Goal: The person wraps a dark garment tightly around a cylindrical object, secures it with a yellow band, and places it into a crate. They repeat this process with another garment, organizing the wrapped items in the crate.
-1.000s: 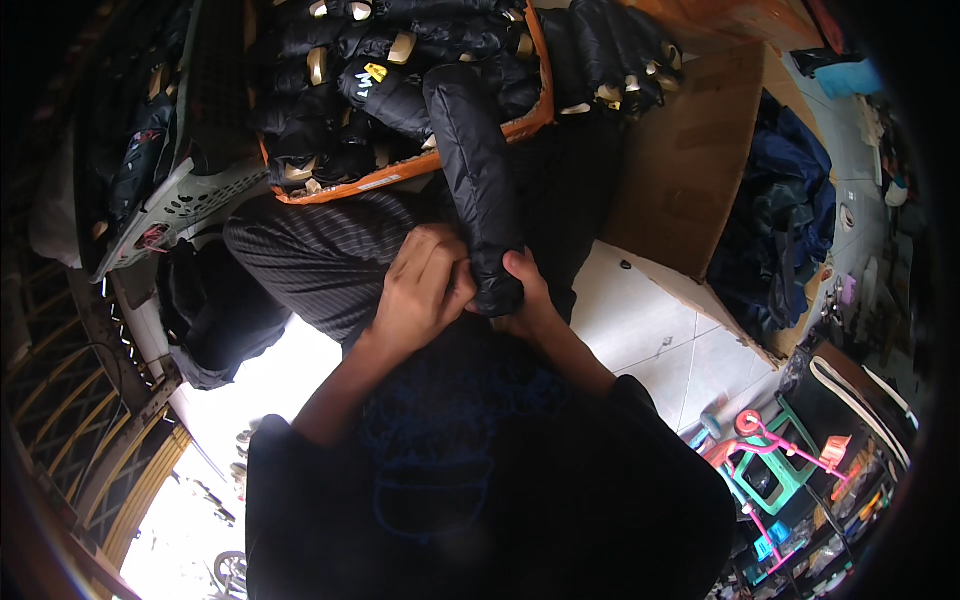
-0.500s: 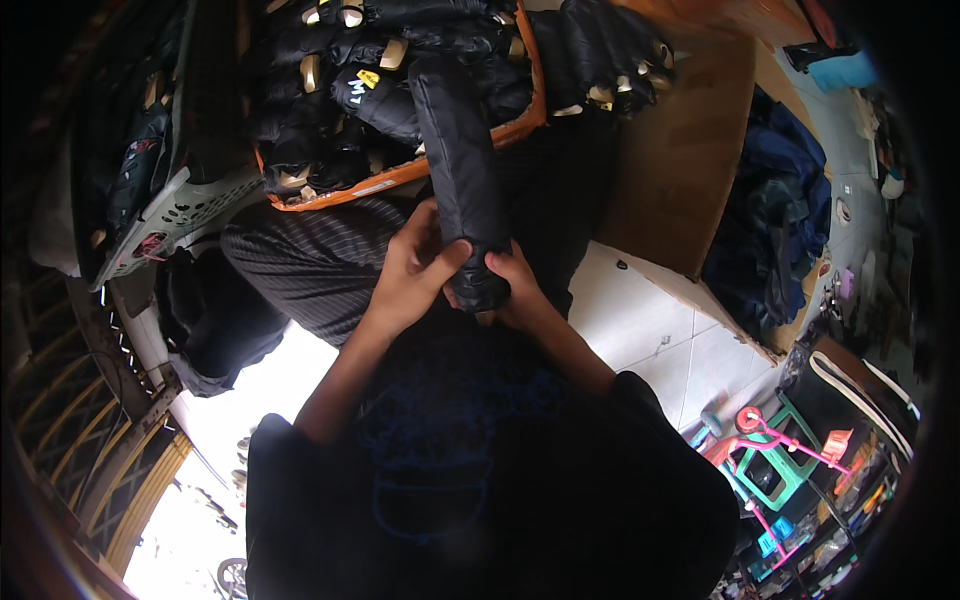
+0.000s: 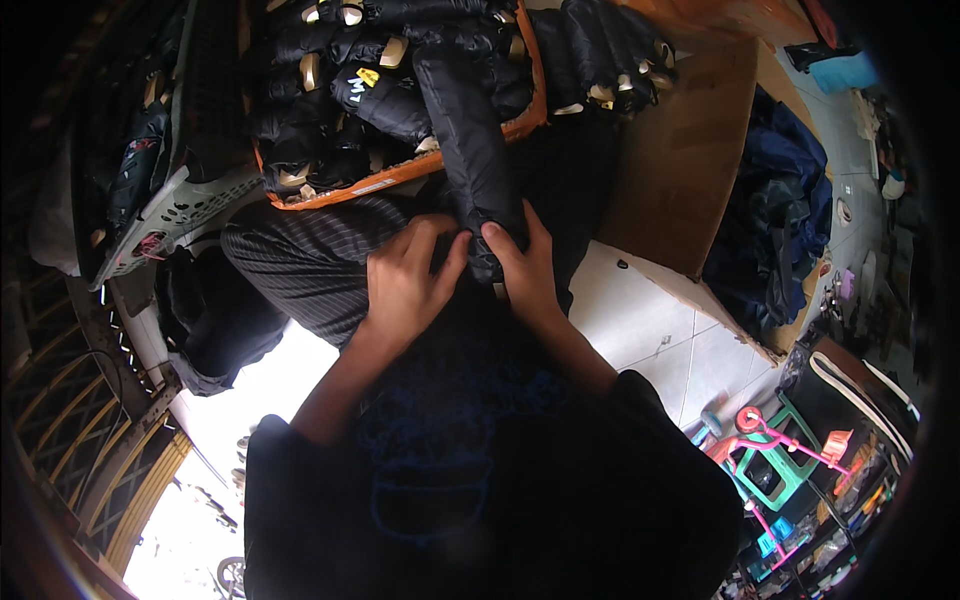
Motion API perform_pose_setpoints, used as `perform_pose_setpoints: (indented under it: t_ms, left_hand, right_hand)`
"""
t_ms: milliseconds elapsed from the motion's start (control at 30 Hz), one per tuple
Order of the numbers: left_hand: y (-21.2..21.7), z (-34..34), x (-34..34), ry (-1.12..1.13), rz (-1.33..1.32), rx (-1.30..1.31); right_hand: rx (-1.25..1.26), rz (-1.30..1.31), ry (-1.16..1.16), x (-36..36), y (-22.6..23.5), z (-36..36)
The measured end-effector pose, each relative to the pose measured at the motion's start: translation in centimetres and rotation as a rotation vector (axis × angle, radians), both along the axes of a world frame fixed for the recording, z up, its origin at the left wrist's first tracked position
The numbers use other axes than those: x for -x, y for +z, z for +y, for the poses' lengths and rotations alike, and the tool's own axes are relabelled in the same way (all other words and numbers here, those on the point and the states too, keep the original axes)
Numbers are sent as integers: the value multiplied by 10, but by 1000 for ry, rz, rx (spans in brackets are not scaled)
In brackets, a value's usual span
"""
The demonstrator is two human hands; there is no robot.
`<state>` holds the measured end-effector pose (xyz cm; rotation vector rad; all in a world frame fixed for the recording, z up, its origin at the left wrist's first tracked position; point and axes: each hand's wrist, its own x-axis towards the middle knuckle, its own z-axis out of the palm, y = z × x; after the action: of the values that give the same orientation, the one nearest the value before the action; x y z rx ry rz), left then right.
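Note:
A long black roll of shiny fabric [image 3: 465, 140] stretches away from me above my lap, its far end over a box of similar rolls. My left hand [image 3: 408, 275] is bent at the near end of the roll, thumb and fingertips pinching its left side. On the other side, my right hand [image 3: 522, 262] grips the same end, thumb on top and fingers along the right edge. Both thumbs sit close together on the fabric. The undersides of the fingers are hidden.
An orange-edged box [image 3: 350, 192] holds several black rolls with tan bands. More banded rolls [image 3: 590, 50] lie right of it. A grey perforated crate [image 3: 190, 205] stands left. At right are a cardboard box [image 3: 680, 150], dark blue cloth [image 3: 765, 210] and a green stool [image 3: 785, 460].
Both hands have shifted up slightly around the roll's near end. My left hand has turned knuckles-up, and the roll's near end has drawn in and looks narrower.

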<state>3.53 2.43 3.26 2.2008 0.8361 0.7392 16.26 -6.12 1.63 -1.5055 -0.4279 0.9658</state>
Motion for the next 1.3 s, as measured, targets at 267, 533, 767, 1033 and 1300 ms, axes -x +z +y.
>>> perform_pose_setpoints:
  t_ms: [267,533,767,1033,1300]
  left_hand:
    - [8,26,-7,-226,143,-77]
    - [-5,27,0,-425,68,38]
    - [-6,31,9,-295,-7,318]
    - [-13,31,-18,-56,-645,1163]
    - [-20,26,-23,-82,-745,1171]
  right_hand:
    - [-16,-140,-11,-1,1,1]
    - [51,-87,-75,8,-4,-3]
    - [12,69,-18,8,-1,3]
    - [-104,246,288,2,-5,7]
    - [13,200,244,22,-5,9]
